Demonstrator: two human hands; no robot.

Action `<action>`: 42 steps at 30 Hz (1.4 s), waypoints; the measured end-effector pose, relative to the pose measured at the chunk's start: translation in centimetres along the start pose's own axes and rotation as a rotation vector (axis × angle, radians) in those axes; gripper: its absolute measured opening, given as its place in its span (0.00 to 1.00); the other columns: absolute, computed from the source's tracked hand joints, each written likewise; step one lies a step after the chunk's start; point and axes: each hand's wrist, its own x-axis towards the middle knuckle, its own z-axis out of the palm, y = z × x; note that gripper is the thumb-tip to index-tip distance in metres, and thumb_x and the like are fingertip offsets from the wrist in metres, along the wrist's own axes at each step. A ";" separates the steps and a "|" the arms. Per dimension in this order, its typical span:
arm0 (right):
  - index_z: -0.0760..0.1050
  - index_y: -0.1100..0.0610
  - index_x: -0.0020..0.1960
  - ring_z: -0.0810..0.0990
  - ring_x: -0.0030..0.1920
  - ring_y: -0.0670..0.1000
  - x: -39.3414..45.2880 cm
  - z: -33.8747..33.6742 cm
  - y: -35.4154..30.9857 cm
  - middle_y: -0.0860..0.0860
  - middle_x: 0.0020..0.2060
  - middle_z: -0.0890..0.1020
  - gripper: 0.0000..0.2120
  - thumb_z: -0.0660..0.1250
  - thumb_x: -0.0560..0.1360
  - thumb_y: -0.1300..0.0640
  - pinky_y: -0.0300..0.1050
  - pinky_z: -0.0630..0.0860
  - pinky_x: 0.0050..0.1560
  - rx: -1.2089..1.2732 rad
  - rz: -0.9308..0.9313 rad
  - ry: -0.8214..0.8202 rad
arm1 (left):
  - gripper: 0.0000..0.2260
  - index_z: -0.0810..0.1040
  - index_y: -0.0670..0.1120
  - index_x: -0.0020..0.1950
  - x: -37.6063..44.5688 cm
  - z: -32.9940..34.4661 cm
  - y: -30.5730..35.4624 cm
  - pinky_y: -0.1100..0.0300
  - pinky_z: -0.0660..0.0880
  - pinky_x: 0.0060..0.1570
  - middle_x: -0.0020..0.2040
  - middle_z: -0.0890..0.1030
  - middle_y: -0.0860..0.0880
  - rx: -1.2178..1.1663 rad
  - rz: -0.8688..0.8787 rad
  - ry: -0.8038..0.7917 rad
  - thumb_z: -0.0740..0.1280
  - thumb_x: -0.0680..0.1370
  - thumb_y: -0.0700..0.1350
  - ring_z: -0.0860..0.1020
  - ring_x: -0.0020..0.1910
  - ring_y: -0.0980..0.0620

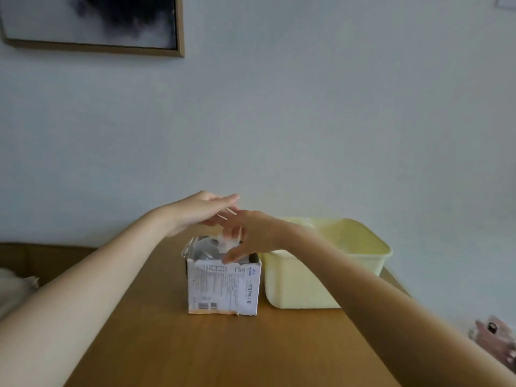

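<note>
Item: my left hand (195,213), fingers straight and together, flat above the carton. Item: my right hand (252,237), fingers dipping to the carton mouth at clear film (231,239); grip blurred, I cannot tell. White carton (223,286), open-topped, near the wooden table (195,344)'s far edge, touching a yellow tub (301,277) at the far right corner. Pale wall (335,121), framed picture (92,23).

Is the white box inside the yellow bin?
No, the white box stands on the table beside the yellow bin.

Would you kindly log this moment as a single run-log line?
left hand: flat above glove box | right hand: over box opening, grip unclear | yellow bin: beside box
</note>
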 end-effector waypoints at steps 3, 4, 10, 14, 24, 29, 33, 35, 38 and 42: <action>0.71 0.57 0.31 0.74 0.37 0.55 0.9 0.2 0.1 0.57 0.35 0.78 0.14 0.68 0.73 0.61 0.37 0.66 0.39 0.170 0.030 0.328 | 0.33 0.79 0.47 0.60 -1.0 -1.1 -1.0 0.57 0.72 0.61 0.56 0.82 0.47 -0.174 0.046 -0.166 0.68 0.64 0.69 0.79 0.57 0.50; 0.70 0.56 0.29 0.72 0.32 0.52 1.0 -0.2 0.2 0.55 0.29 0.75 0.15 0.67 0.74 0.63 0.34 0.65 0.34 0.243 0.074 0.389 | 0.34 0.79 0.48 0.60 -1.1 -1.1 -1.2 0.59 0.72 0.59 0.55 0.83 0.48 -0.139 0.057 -0.175 0.73 0.61 0.67 0.80 0.56 0.51; 0.71 0.58 0.37 0.75 0.26 0.45 0.6 -2.5 0.7 0.51 0.27 0.78 0.12 0.59 0.77 0.68 0.35 0.70 0.29 0.752 0.156 0.598 | 0.04 0.81 0.42 0.42 0.2 0.6 -1.2 0.74 0.71 0.41 0.36 0.82 0.55 0.062 0.135 0.105 0.71 0.73 0.42 0.78 0.36 0.65; 0.73 0.58 0.51 0.78 0.37 0.47 -0.2 -3.7 1.8 0.50 0.36 0.81 0.09 0.66 0.77 0.52 0.41 0.73 0.41 1.009 0.250 0.692 | 0.09 0.81 0.41 0.43 0.5 1.1 -1.5 0.62 0.71 0.49 0.36 0.82 0.54 -0.219 0.117 0.188 0.72 0.71 0.47 0.79 0.44 0.55; 0.69 0.57 0.38 0.72 0.28 0.49 -0.1 -2.6 3.7 0.52 0.29 0.74 0.12 0.58 0.80 0.59 0.39 0.69 0.28 1.067 0.482 0.939 | 0.06 0.74 0.44 0.43 1.9 5.3 1.5 0.65 0.71 0.33 0.38 0.81 0.52 -0.518 0.148 0.353 0.69 0.76 0.44 0.78 0.33 0.57; 0.76 0.62 0.51 0.79 0.47 0.58 -1.9 -3.4 5.1 0.57 0.46 0.82 0.11 0.60 0.80 0.55 0.50 0.76 0.46 0.398 0.396 1.079 | 0.11 0.70 0.47 0.35 2.3 4.7 -0.2 0.69 0.62 0.24 0.26 0.70 0.55 -0.626 0.063 0.362 0.69 0.75 0.43 0.66 0.24 0.59; 0.76 0.61 0.54 0.79 0.50 0.60 -3.6 -4.9 8.1 0.60 0.49 0.82 0.11 0.60 0.80 0.55 0.51 0.76 0.48 0.233 0.493 1.108 | 0.10 0.71 0.46 0.36 2.6 2.0 -2.1 0.70 0.57 0.16 0.24 0.68 0.53 -0.589 -0.043 0.541 0.67 0.76 0.40 0.63 0.21 0.58; 0.76 0.60 0.55 0.79 0.49 0.61 -4.1 -4.9 9.6 0.61 0.48 0.82 0.11 0.60 0.79 0.55 0.52 0.76 0.48 0.196 0.506 1.061 | 0.08 0.71 0.46 0.38 3.3 1.0 -1.9 0.69 0.61 0.19 0.32 0.71 0.48 -0.581 -0.063 0.707 0.66 0.77 0.42 0.65 0.26 0.55; 0.75 0.59 0.53 0.79 0.47 0.61 -4.5 -4.0 11.5 0.61 0.46 0.83 0.09 0.60 0.79 0.56 0.53 0.77 0.47 0.193 0.482 0.923 | 0.05 0.71 0.46 0.46 5.3 2.4 0.6 0.61 0.71 0.38 0.43 0.74 0.48 -0.340 0.091 0.848 0.65 0.77 0.46 0.72 0.37 0.51; 0.75 0.58 0.54 0.79 0.49 0.61 -4.7 -2.1 13.6 0.60 0.48 0.81 0.09 0.59 0.80 0.56 0.46 0.71 0.42 0.050 0.574 0.786 | 0.08 0.76 0.46 0.55 6.3 8.2 4.7 0.61 0.71 0.46 0.49 0.77 0.49 0.327 0.428 0.314 0.66 0.76 0.42 0.76 0.45 0.50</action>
